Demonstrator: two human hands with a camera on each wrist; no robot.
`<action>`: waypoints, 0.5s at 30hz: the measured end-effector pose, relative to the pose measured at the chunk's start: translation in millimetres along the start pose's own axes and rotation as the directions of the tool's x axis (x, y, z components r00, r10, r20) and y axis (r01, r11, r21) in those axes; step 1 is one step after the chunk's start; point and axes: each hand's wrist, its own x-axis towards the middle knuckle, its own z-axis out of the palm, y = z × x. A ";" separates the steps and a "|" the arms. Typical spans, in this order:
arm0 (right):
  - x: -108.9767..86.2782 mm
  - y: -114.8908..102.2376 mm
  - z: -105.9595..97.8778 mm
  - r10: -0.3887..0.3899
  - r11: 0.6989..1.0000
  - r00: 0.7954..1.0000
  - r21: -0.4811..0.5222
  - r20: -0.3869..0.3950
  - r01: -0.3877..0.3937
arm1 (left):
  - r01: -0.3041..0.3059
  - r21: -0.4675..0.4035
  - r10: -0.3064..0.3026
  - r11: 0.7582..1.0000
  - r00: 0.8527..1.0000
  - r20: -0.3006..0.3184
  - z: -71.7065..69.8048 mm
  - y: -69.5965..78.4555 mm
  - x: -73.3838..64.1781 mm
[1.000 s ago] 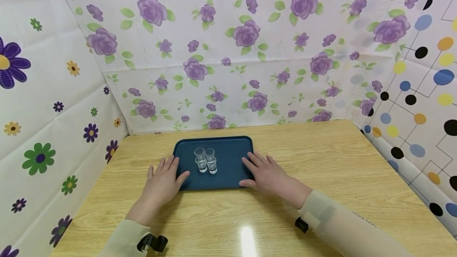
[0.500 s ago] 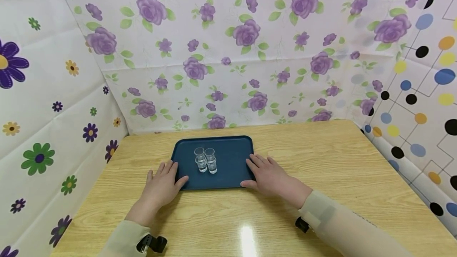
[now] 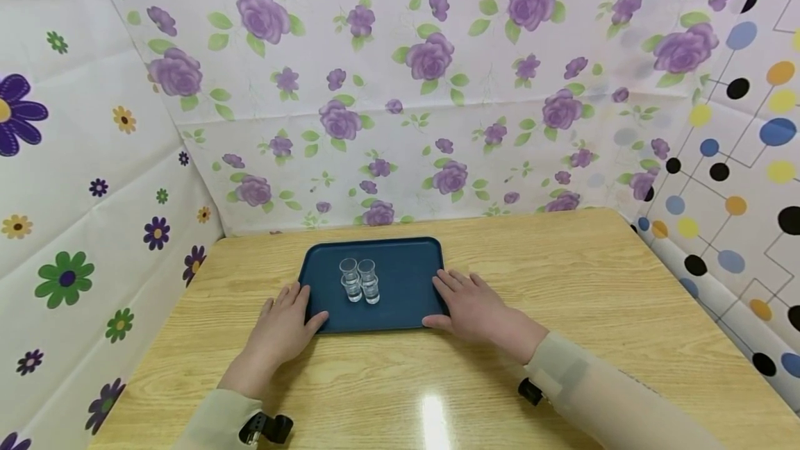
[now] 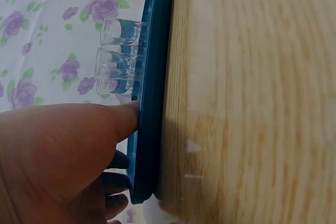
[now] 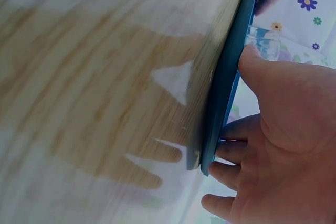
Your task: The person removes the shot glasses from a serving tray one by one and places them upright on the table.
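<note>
A dark blue rectangular tray [image 3: 406, 283] lies flat on the wooden table. Several small clear shot glasses [image 3: 370, 290] stand upright in a tight cluster left of its middle; the left wrist view shows the glasses [image 4: 119, 66] side-on with printed lettering. At the tray's front left corner is my left hand [image 3: 281, 328], its thumb at the front rim and its fingers along the left side. My right hand [image 3: 478, 311] mirrors this at the front right corner, with relaxed, spread fingers touching the tray [image 5: 223, 93]. Neither hand wraps round anything.
The wooden table [image 3: 562, 283] extends around the tray on all sides. A rose-patterned cloth [image 3: 387, 89] hangs behind it, with a daisy-patterned cloth [image 3: 94, 228] at left and a dotted cloth [image 3: 731, 179] at right. Black wrist cameras [image 3: 267, 428] sit on both sleeves.
Both hands have drawn slightly outward, so less of the fingers lies over the tray's inside. Tray and shot glasses have stayed in place.
</note>
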 end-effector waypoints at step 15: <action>-6.1 29.5 2.3 -0.012 0.994 1.000 0.109 0.002 0.012 | -0.064 -0.007 0.064 0.998 0.998 -0.015 6.6 15.4 5.9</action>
